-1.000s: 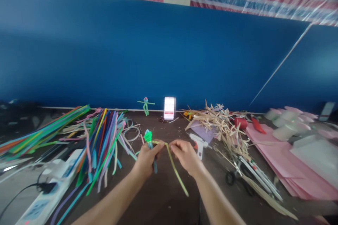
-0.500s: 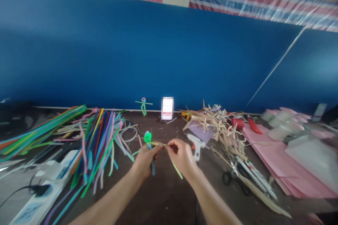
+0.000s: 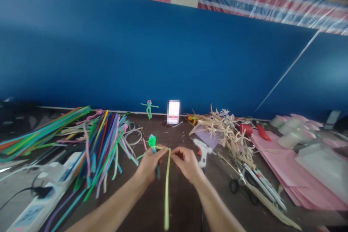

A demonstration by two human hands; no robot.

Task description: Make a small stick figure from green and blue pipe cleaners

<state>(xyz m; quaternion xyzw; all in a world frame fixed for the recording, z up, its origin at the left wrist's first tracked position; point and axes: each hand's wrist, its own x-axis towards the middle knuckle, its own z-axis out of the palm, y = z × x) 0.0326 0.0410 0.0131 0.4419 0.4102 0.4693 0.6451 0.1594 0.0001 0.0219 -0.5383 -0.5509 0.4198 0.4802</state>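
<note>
My left hand (image 3: 151,161) is closed around a pipe-cleaner piece (image 3: 152,140) with a bright green and pale blue top; its dark blue stem shows below the fingers. A yellow pipe cleaner (image 3: 167,188) comes out from the pinch of my left thumb and forefinger, bends sharply, and hangs down toward the table's front. Just right of that bend is my right hand (image 3: 187,161), its thumb and forefinger curled with a small gap between them. The fingertips are very near the yellow pipe cleaner but do not appear to grip it.
Bundles of coloured pipe cleaners (image 3: 100,148) and a white power strip (image 3: 40,203) lie left. A small green figure (image 3: 149,110) stands at the back. To the right are a glue gun (image 3: 202,152), straw-coloured flowers (image 3: 231,130), scissors (image 3: 234,185) and pink sheets (image 3: 285,170).
The yellow pipe cleaner has swung from my right fingers to hang straight down between the hands. My right fingers have loosened from it; my left hand keeps its hold.
</note>
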